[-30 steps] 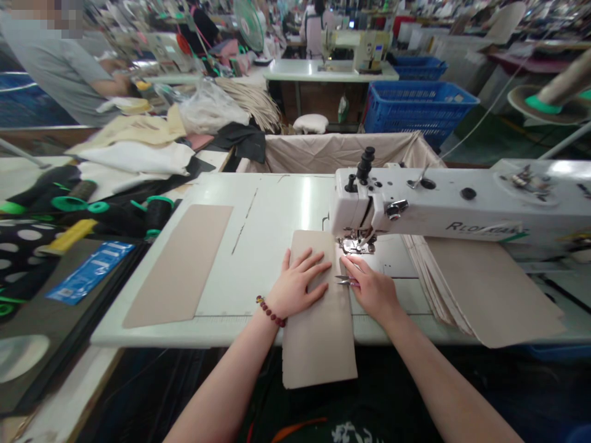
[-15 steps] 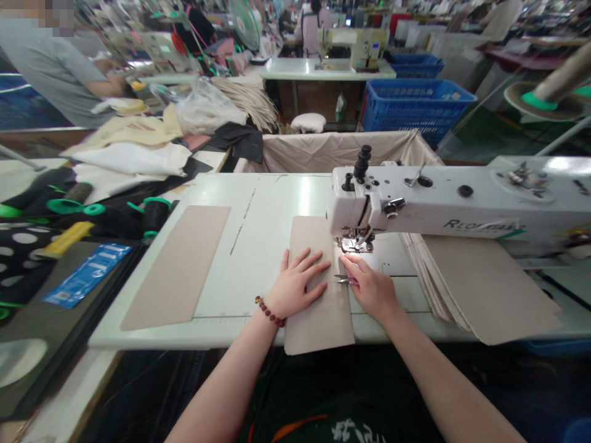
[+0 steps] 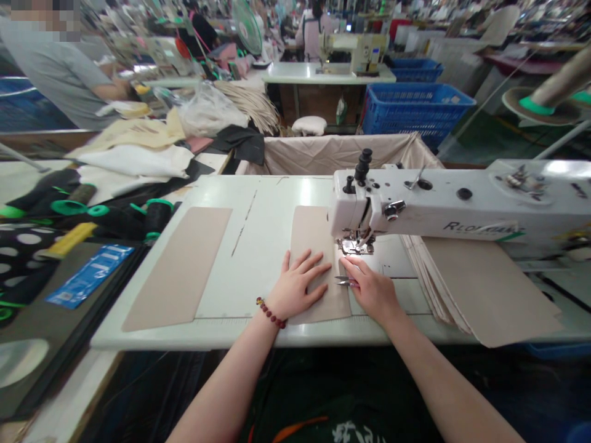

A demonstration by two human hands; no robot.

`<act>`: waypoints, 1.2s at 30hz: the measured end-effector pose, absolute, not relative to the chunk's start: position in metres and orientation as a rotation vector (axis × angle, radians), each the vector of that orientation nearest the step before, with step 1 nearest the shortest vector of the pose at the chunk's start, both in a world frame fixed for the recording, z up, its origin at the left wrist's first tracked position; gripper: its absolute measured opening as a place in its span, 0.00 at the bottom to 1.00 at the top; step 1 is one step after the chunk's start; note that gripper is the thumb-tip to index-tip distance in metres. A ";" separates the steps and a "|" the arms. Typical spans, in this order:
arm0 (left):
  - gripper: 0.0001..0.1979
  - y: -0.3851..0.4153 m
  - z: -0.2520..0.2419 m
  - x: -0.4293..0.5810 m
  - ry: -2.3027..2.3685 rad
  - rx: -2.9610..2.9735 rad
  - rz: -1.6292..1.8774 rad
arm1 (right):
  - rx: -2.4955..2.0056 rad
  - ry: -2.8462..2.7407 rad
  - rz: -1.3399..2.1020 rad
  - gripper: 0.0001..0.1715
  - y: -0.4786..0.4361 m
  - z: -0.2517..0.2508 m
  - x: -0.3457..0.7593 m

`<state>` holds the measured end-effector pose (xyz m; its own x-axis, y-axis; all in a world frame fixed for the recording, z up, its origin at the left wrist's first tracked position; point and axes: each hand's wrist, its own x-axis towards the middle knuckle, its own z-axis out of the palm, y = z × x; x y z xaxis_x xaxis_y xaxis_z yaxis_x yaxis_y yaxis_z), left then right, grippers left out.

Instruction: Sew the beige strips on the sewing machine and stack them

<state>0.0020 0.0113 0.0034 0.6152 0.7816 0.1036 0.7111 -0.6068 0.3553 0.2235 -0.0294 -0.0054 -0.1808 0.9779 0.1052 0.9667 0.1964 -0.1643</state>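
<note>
A long beige fabric strip (image 3: 310, 237) lies on the white table under the presser foot (image 3: 356, 244) of a white sewing machine (image 3: 443, 200). My left hand (image 3: 298, 283), with a red bead bracelet at the wrist, presses flat on the strip with its fingers spread. My right hand (image 3: 372, 288) rests at the strip's right edge just before the needle, forefinger stretched forward, its other fingers curled round small thread snips (image 3: 345, 281).
A second beige strip (image 3: 181, 264) lies on the table (image 3: 258, 215) to the left. A stack of beige pieces (image 3: 480, 286) sits under the machine arm at right. Black thread cones (image 3: 138, 215) and cloth piles crowd the left bench. Blue crates (image 3: 415, 104) and a person in grey stand behind.
The strip has fed away from me under the presser foot: its near end, hanging over the table edge before, now lies on the table. Both hands have kept their places.
</note>
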 end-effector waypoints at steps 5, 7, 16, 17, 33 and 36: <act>0.23 0.011 0.004 0.002 1.214 2.567 0.355 | -1.870 -2.280 0.086 0.30 -0.030 -0.008 0.224; 0.23 0.011 0.003 0.002 1.216 2.566 0.360 | -1.871 -2.283 0.091 0.31 -0.030 -0.009 0.224; 0.23 0.011 0.004 0.002 1.216 2.559 0.377 | -1.869 -2.286 0.094 0.33 -0.030 -0.006 0.224; 0.23 0.011 0.004 0.002 1.214 2.559 0.376 | -1.870 -2.291 0.095 0.33 -0.029 -0.006 0.224; 0.26 0.013 0.000 0.005 1.138 2.638 0.335 | -1.829 -2.254 0.133 0.34 -0.029 -0.009 0.225; 0.27 0.018 -0.001 0.007 1.133 2.647 0.319 | -1.824 -2.245 0.142 0.32 -0.029 -0.009 0.225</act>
